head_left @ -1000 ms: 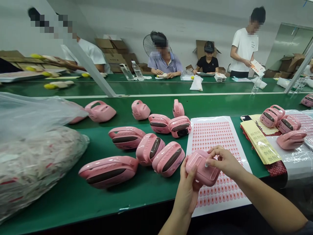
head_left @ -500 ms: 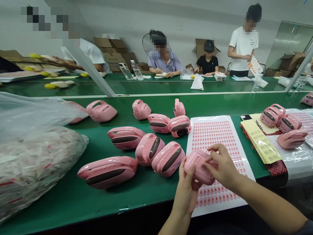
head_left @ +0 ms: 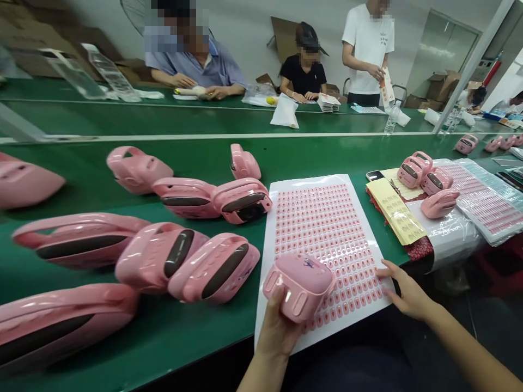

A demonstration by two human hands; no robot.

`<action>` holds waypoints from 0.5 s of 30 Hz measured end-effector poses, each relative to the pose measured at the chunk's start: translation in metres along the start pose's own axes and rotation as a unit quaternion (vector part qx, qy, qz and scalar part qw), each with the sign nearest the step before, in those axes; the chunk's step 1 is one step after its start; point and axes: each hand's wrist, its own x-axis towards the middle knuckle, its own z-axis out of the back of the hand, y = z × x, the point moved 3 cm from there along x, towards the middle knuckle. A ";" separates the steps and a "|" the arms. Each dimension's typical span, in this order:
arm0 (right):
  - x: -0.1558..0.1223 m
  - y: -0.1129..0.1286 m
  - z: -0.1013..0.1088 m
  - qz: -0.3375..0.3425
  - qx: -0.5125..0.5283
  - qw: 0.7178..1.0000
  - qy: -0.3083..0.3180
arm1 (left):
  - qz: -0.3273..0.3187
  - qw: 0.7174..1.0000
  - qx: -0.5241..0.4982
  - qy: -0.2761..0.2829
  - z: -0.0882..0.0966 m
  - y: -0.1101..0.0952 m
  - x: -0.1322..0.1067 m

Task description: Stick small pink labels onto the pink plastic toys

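The green worktop (head_left: pixel 159 332) runs across the view in a white-walled workshop; beyond it lies a second green worktop (head_left: pixel 196 117), where a seated person in a blue shirt (head_left: pixel 204 68) and a seated person in a black shirt (head_left: pixel 302 71) work, a person in a white T-shirt (head_left: pixel 365 46) stands, and cardboard boxes (head_left: pixel 284 32) lean against the wall. The left hand (head_left: pixel 274 326) grasps a pink plastic device (head_left: pixel 298 286) from beneath, holding it over the near left corner of a white sheet of pink labels (head_left: pixel 330 234); the device's slotted end faces the person, and its long axis tilts away toward the upper right. The right hand (head_left: pixel 408 291) lies open, its fingers (head_left: pixel 386 275) at the sheet's right edge. More pink devices (head_left: pixel 214 269) crowd the worktop to the left; yellow label sheets (head_left: pixel 394 209) lie to the right.
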 end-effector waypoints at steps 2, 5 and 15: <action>-0.012 -0.007 -0.006 0.006 -0.007 0.999 0.040 | 0.003 1.000 0.007 -0.003 0.009 0.008 0.006; -0.014 -0.008 -0.013 0.055 -0.036 0.997 0.043 | -0.017 1.000 0.007 -0.006 0.007 0.010 0.010; -0.019 -0.012 -0.024 0.149 -0.086 0.984 -0.049 | -0.067 0.997 0.017 -0.044 -0.020 -0.002 0.002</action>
